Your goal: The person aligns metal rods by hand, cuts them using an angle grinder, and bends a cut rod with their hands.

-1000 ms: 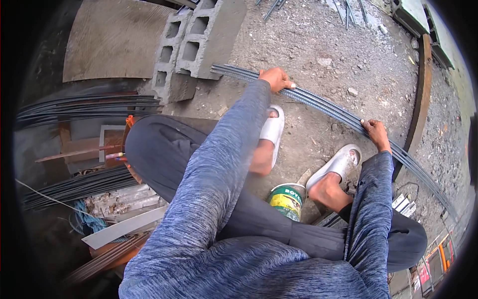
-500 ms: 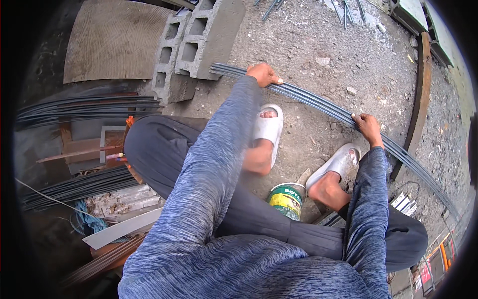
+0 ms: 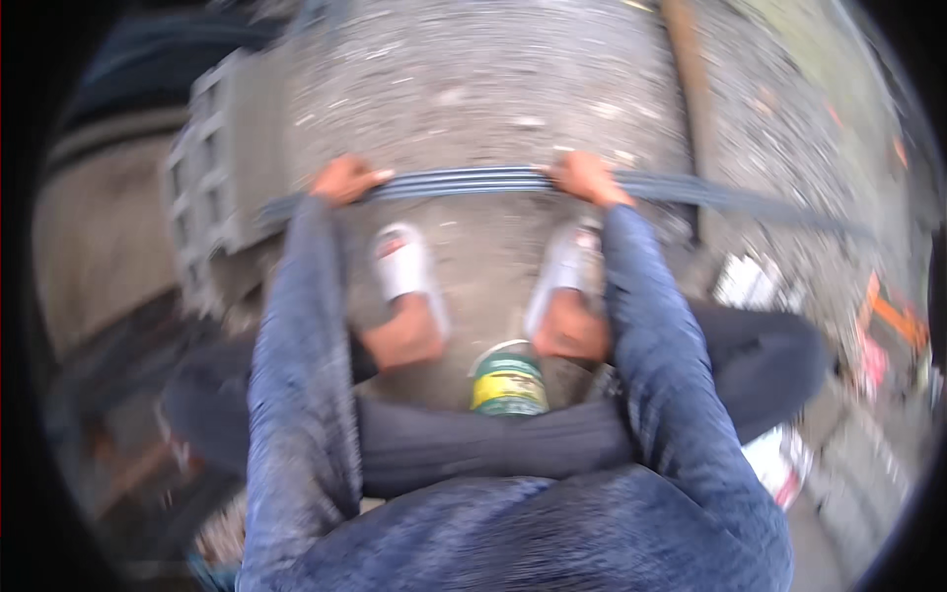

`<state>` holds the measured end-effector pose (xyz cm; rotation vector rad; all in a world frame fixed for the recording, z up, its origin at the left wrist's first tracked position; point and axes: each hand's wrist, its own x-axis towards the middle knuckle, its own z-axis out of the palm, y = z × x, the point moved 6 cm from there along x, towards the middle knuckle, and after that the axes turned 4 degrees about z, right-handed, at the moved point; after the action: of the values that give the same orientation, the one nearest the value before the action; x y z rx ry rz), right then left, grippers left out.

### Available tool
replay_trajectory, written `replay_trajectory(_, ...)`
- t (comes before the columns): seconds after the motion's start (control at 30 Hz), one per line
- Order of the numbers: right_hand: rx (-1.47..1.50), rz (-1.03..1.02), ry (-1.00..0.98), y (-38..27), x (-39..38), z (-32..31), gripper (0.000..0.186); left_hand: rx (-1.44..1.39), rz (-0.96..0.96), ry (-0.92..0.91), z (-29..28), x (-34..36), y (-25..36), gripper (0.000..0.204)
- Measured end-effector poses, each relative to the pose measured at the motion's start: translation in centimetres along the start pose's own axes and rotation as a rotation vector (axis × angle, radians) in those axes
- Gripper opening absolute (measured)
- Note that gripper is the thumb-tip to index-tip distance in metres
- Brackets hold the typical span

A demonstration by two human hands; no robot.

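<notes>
A bundle of several thin ribbed steel rebars (image 3: 464, 182) runs crosswise in front of my feet. Close to its left end, my left hand (image 3: 345, 181) is closed around the bars. Farther right, my right hand (image 3: 584, 178) also grips the bundle, its thumb on the near side. Beyond that hand the bars stretch away to the right and blur. The left end of the bundle lies beside grey concrete hollow blocks (image 3: 232, 158). My feet, in white slides, stand just behind the bars. Motion smears much of the picture.
Between my legs stands a green and yellow bucket (image 3: 508, 380). A wooden beam (image 3: 693, 109) lies on the gravelly ground at the right, the bars crossing it. A brown board (image 3: 104, 237) is at far left. Orange and white items (image 3: 896, 316) sit at far right.
My view has swung to the right, so the blocks and beam appear farther left. Both hands still hold the rebars, which now look level across the picture.
</notes>
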<state>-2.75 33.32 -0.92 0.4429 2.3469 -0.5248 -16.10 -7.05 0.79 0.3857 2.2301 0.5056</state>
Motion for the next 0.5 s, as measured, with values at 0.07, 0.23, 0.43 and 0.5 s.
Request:
replay_trajectory(0.07,-0.079,-0.017,0.062,0.7,-0.3,-1.2,0.062,0.002,0.117,0.032,0.6,1.8,2.7,0.066)
replay_trajectory(0.23,0.046,0.022,-0.058,3.2,-3.6,-5.1,0.079,0.024,0.144,0.075,1.8,1.6,-0.1,0.061)
replay_trajectory(0.43,-0.070,0.134,0.004,9.8,-5.1,-6.1,0.088,-0.081,0.129,0.068,1.9,2.0,0.8,0.056)
replay_trajectory(0.5,-0.093,0.122,0.008,9.7,-4.8,-5.8,0.087,-0.056,0.127,0.060,1.8,1.8,1.2,0.055)
